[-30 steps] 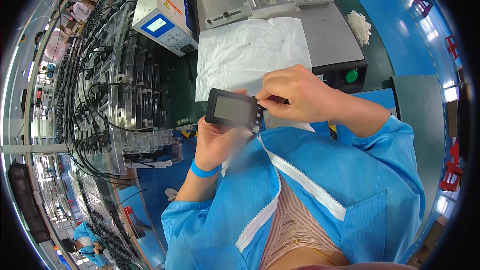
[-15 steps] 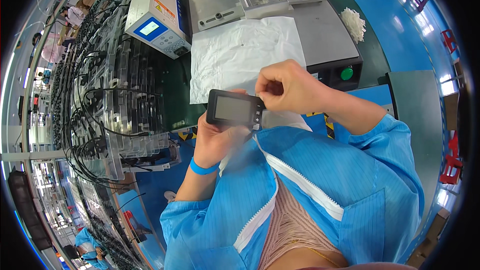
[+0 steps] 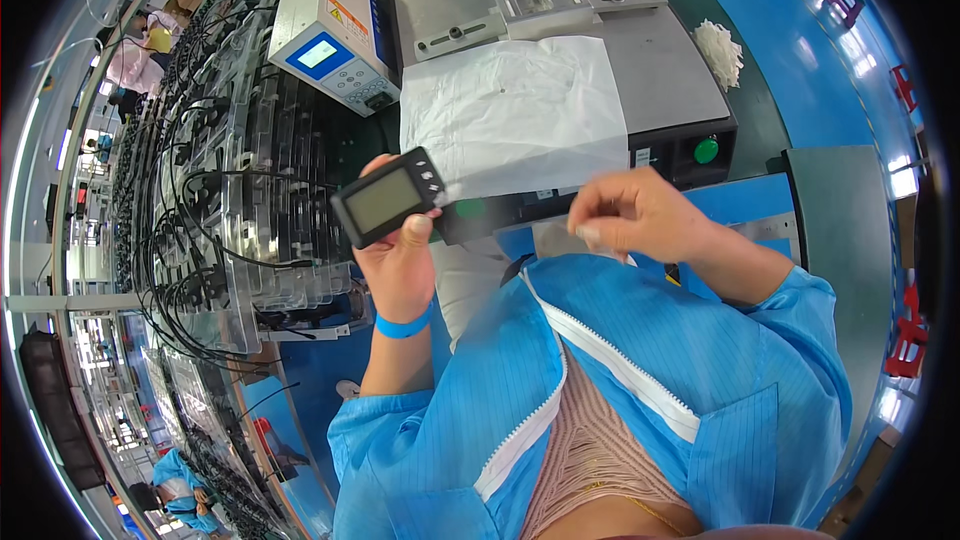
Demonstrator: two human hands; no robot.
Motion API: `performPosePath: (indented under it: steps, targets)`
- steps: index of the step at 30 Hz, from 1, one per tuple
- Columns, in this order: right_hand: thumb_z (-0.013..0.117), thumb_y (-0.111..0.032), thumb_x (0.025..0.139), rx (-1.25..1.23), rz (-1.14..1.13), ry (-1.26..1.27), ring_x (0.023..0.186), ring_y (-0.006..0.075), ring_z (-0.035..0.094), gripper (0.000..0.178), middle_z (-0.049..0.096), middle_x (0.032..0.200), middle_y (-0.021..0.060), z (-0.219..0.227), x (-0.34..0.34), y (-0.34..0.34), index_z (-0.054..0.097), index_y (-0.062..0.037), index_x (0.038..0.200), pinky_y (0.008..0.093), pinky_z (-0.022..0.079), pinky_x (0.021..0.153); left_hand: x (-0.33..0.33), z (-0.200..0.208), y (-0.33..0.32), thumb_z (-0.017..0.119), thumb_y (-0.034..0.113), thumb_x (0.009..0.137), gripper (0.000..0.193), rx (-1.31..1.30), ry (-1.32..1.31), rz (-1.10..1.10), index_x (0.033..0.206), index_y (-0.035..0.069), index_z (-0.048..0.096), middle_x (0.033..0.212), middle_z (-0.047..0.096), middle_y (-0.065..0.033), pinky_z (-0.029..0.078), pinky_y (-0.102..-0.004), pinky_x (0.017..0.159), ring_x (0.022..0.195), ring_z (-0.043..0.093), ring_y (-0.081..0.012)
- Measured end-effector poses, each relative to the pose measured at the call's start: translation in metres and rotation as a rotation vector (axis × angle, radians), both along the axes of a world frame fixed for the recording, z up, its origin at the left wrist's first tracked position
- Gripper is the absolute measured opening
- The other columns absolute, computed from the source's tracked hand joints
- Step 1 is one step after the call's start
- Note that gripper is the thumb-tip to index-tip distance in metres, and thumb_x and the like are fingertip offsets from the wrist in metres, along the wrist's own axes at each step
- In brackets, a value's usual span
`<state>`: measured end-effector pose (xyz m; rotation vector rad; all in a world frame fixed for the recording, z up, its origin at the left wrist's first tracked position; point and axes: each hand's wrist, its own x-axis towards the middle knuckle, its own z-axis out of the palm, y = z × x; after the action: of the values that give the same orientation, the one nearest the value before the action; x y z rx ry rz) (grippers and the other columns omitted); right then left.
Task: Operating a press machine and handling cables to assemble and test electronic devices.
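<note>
My left hand (image 3: 400, 275) is closed round a small black handheld device with a grey display (image 3: 385, 205) and a row of buttons. It holds the device tilted, over the left part of the bench's front edge, with the thumb on its lower edge. My right hand (image 3: 650, 215) is apart from it, in front of the press base near the green button (image 3: 706, 151). Its fingers are curled in toward the thumb; whatever they may hold is hidden. A white sheet (image 3: 515, 115) lies on the press base beyond both hands.
A metal fixture (image 3: 543, 6) is mounted behind the sheet. A control box with a lit screen (image 3: 335, 30) stands left of it. Racks of clear trays with black cables (image 3: 265, 180) fill the left. White scraps (image 3: 718, 55) are heaped on the right of the bench.
My left hand has carried the device left and turned it, its button end swinging upward. My right hand has come away from the device, moving right and down.
</note>
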<state>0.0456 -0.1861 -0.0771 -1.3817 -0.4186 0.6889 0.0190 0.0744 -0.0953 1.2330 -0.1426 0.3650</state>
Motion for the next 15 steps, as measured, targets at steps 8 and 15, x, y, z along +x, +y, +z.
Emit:
performPosePath:
  steps: [8,15]
  targets:
    - [0.060,0.000,0.080,0.063,-0.156,-0.349,0.061,0.0082,0.044,0.009,0.051,0.072,0.0010,-0.003,0.014,0.041,0.062,-0.0030,0.089,0.0186,0.036,0.055,-0.006,-0.005,-0.015,0.067,-0.002,0.072,0.060,-0.098,0.106,-0.147,0.128,0.002,0.044,0.120,0.053,-0.0113,0.047,-0.0241,0.079,0.090,0.058,-0.0167]
    - [0.059,0.002,0.080,-0.059,-0.059,-0.563,0.060,0.0086,0.041,0.005,0.049,0.071,-0.0003,-0.004,0.007,0.045,0.059,-0.0026,0.080,0.0212,0.033,0.055,-0.007,0.002,-0.018,0.065,-0.005,0.069,0.059,-0.046,0.183,-0.067,0.125,0.002,0.047,0.120,0.054,-0.0111,0.047,-0.0263,0.082,0.092,0.058,-0.0175]
